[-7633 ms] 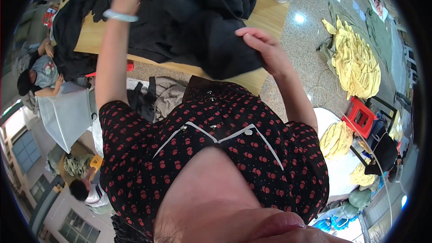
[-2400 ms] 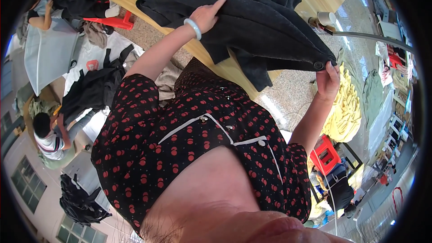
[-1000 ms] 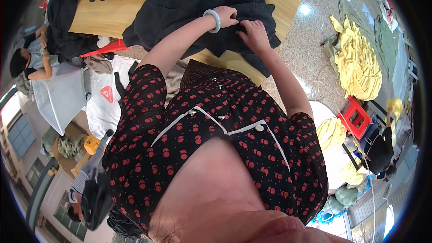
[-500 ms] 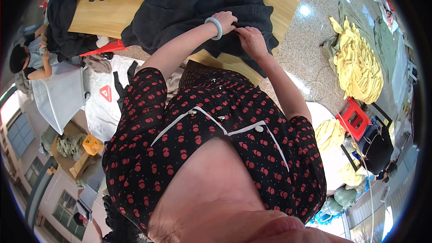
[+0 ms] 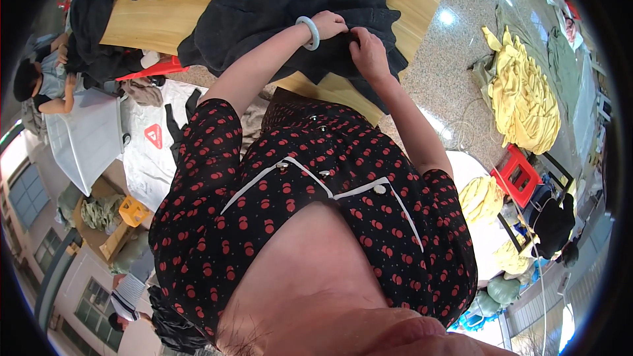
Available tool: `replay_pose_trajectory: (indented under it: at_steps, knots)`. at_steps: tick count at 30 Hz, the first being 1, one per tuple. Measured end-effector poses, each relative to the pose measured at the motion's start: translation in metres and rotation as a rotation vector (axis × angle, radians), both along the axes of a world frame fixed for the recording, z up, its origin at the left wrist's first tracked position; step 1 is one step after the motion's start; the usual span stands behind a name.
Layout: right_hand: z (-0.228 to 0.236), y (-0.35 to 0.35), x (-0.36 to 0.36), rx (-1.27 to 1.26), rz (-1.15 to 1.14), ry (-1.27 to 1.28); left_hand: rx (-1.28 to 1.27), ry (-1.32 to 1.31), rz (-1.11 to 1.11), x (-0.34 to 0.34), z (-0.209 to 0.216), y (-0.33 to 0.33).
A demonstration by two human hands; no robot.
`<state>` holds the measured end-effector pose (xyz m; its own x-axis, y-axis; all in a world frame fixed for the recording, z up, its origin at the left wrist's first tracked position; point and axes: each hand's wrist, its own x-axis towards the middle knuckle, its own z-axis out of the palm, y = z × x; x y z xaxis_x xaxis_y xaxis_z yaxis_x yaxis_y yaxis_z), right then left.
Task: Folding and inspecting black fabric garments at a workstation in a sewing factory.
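Since half a second ago my hands have barely moved. My left hand (image 5: 328, 24) and right hand (image 5: 368, 53) pinch the dark, soft, rumpled garment (image 5: 290, 0) at upper centre, on the smooth wooden table (image 5: 158, 23). A pale, glossy bangle (image 5: 308, 31) rings my left wrist.

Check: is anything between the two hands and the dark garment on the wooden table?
Nothing visible. The left hand and the right hand both rest directly on the dark garment, close together near its front edge on the wooden table. Only a pale bangle sits on the left wrist.
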<state>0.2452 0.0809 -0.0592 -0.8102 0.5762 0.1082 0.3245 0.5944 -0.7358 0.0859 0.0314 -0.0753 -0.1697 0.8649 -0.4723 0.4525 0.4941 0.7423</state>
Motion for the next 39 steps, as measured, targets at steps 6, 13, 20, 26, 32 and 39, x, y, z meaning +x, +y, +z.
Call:
replay_pose_trajectory:
  at_steps: [6,13,20,26,32,39]
  knots:
    - [-0.004,0.002,0.003,0.273,0.050,-0.100,-0.031,0.266,-0.208,0.006,0.010,0.002]
    - [-0.006,0.007,0.004,0.296,0.108,-0.065,0.046,0.377,-0.344,0.016,0.026,-0.009]
    - [-0.007,0.009,0.001,0.279,0.150,-0.096,0.086,0.416,-0.217,0.027,0.015,-0.018]
    - [-0.009,0.008,0.001,0.342,0.179,-0.106,0.098,0.473,-0.190,0.032,0.014,-0.021]
    - [-0.002,0.013,0.004,0.292,0.198,-0.062,0.197,0.490,-0.203,0.030,0.013,-0.022]
    - [0.015,0.038,0.010,-0.456,0.117,-0.117,0.304,0.123,-0.258,0.007,0.023,-0.006]
